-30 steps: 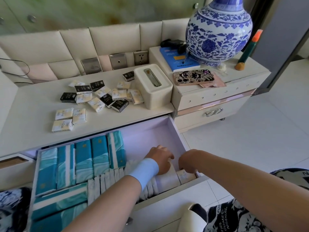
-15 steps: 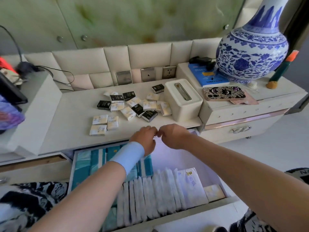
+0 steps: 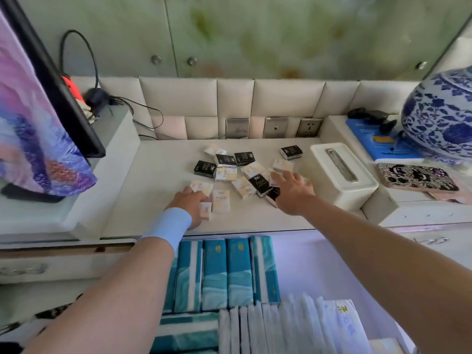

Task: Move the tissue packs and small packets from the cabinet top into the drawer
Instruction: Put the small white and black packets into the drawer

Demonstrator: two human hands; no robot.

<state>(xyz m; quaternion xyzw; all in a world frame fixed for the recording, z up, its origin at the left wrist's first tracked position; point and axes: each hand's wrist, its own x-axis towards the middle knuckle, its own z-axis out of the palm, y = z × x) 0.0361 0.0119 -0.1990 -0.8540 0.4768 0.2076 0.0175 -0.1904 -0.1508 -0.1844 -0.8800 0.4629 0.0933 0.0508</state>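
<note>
The left hand (image 3: pixel 190 203) lies on a cream packet (image 3: pixel 205 209) at the 7 o'clock edge of the small packets (image 3: pixel 244 187) scattered over the tabletop (image 3: pixel 158 175). I cannot tell whether its fingers pinch the packet. Well apart from it, the right hand (image 3: pixel 292 185) rests on packets at the scatter's 4 o'clock side, its fingers stretched flat. A white tissue box (image 3: pixel 342 175) sits at its 3 o'clock. Toward 6 o'clock the drawer (image 3: pixel 319 264) stands open. It holds teal tissue packs (image 3: pixel 214 274) in a row, with white packs (image 3: pixel 281 328) at their 5 o'clock.
</note>
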